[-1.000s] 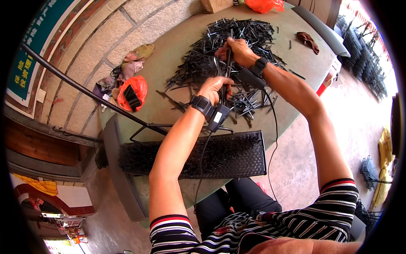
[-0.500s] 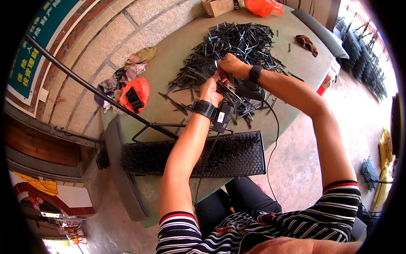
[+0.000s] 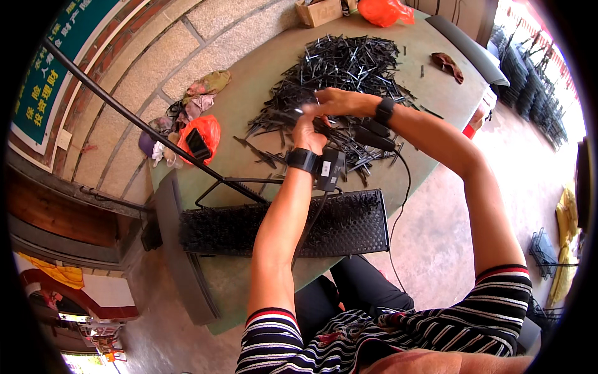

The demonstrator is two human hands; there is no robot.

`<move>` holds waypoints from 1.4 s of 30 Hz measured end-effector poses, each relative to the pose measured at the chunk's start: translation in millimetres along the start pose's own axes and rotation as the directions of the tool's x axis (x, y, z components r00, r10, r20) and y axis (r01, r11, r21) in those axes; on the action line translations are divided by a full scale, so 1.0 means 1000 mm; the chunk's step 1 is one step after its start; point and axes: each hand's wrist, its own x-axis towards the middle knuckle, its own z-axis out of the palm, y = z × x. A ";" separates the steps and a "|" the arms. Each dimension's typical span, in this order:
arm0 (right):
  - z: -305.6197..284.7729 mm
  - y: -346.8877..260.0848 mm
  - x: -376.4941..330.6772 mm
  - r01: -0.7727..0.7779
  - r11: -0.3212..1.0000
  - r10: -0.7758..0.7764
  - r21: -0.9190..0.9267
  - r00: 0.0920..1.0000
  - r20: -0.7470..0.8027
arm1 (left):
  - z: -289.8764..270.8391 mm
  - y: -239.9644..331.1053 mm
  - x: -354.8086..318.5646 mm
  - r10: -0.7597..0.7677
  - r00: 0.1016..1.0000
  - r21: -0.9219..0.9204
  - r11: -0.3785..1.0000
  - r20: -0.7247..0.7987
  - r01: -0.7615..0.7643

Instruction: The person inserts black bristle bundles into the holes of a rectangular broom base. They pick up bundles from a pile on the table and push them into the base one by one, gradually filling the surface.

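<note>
Over the near edge of a heap of thin black plastic strips (image 3: 349,65), my two hands are close together. My left hand (image 3: 307,133) is closed, with dark strips smeared by motion at its fingertips. My right hand (image 3: 341,102) reaches across from the right, fingers toward the left fingertips; motion blurs them, and whether they hold anything is unclear. Below my hands lies a long black perforated rack (image 3: 349,227), its left part thick with bristle-like black pieces. My left forearm crosses above it. Black wristbands with cabled boxes sit at both wrists.
The green table (image 3: 249,81) bears a red plastic bag (image 3: 208,134) with a dark phone (image 3: 198,143) on it, cloths (image 3: 208,87), a cardboard box (image 3: 319,12), and a brown cloth item (image 3: 447,67). A long black rod (image 3: 124,118) slants up left. Black racks (image 3: 529,81) are stacked beyond.
My right hand has turned from a curled grip to a flatter, blurred pose by the left fingertips. My left hand has shifted slightly left and down. The view has moved a little.
</note>
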 end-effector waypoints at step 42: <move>0.011 0.000 -0.100 0.102 0.824 -0.195 -0.558 0.975 -0.108 | 0.006 0.022 -0.024 0.132 0.969 -0.259 0.948 -0.208 -0.185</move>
